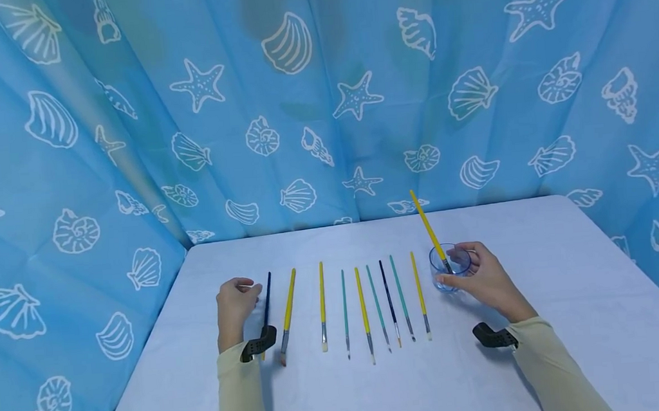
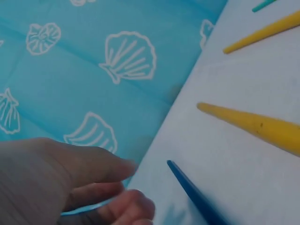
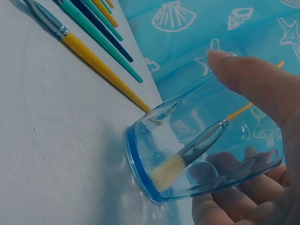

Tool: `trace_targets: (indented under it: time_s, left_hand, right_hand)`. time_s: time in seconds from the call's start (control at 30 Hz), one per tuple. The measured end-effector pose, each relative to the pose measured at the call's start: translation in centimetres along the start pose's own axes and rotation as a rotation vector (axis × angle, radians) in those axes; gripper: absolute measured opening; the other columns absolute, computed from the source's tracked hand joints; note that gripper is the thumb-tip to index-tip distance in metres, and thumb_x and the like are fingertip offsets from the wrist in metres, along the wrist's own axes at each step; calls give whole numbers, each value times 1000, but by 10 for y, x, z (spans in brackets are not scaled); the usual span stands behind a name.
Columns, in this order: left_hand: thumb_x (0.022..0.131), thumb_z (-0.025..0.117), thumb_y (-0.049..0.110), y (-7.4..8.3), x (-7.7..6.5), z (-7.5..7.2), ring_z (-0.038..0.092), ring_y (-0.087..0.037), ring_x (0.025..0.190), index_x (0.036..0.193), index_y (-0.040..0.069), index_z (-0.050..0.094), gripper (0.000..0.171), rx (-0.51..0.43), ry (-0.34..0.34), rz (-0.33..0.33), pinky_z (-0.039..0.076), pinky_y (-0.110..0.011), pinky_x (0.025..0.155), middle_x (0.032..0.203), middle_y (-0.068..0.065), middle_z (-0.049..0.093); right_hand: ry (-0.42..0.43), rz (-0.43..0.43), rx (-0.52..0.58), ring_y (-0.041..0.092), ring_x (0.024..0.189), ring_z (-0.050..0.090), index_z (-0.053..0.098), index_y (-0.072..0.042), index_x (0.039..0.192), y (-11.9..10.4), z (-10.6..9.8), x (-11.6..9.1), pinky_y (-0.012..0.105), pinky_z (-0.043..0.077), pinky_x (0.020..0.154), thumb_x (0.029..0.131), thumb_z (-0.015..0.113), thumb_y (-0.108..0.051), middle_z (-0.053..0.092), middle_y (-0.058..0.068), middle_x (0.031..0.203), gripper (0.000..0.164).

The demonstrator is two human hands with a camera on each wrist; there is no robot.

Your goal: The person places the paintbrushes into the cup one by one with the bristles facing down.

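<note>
Beige sleeves (image 1: 240, 399) reach in at either end of a row of paintbrushes (image 1: 363, 303)

Just right of the left hand (image 1: 235, 310), apart from its fingertips, a slim dark-blue paintbrush (image 1: 267, 301) lies on the white worktop (image 1: 333, 405). Its long axis runs near to far, handle end pointing far and slightly right; a black wrist-worn device (image 1: 259, 344) partly covers its near end. The left hand is clearly the nearer one to it; the right hand (image 1: 489, 277) is well apart, past the row's other end. The left forearm points far, and the fingers turn right, loosely curved, holding nothing. Next on the right lies a thick yellow-handled paintbrush (image 1: 289, 302), and seven more follow, all roughly near to far with handles far.

The right hand grips a clear blue-tinted cup (image 3: 187, 124), thumb on the near side, its forearm slanting far and left. Inside the cup, a yellow-handled paintbrush with pale bristles (image 1: 428, 227) stands bristles down, handle leaning far and left.
</note>
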State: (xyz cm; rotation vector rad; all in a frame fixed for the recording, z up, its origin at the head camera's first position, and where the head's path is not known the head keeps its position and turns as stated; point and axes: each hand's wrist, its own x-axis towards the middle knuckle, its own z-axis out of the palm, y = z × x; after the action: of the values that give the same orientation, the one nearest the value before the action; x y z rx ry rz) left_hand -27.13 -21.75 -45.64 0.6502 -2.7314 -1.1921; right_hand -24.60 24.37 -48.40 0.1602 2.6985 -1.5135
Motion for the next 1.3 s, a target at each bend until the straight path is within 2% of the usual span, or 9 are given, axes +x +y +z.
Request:
trace_targets:
  time_s: [0.2,0.5,0.83,1.1,1.3]
  left_hand:
    - [98,70,22,-3,-2,0,69,-28,88,124,1,65,34,70,-101,-81,56,-38,80,106,-20,72]
    - [94,72,18,-4,-6,1,67,-26,82,115,-2,69,29,130,-156,-80,53,-36,76,96,-18,73]
    - [91,73,11,-4,-8,5,66,-26,82,106,-3,71,21,199,-152,-64,54,-34,72,95,-18,72]
    - [92,74,14,3,-9,9,63,-27,83,104,-3,69,22,256,-149,-51,54,-37,75,95,-18,69]
    - [89,77,15,8,-12,12,62,-27,78,101,-3,69,23,330,-144,4,56,-37,75,91,-18,68]
  right_hand:
    - [-2,-5,-4,44,149,42,28,-3,155,2,0,-1,62,38,119,80,86,-50,45,21,160,106]
    - [-8,2,-5,46,149,41,29,-4,155,1,0,-5,63,38,119,82,85,-48,44,22,160,102]
    - [-8,-1,-13,46,148,42,30,-4,155,1,2,-4,63,39,118,82,86,-47,44,23,159,101]
    - [-9,0,-10,46,148,41,29,-5,155,0,1,-3,63,39,118,82,85,-48,44,23,160,102]
    - [-14,-24,-4,47,148,40,29,-4,155,0,-1,-3,64,38,118,83,85,-47,43,23,160,102]
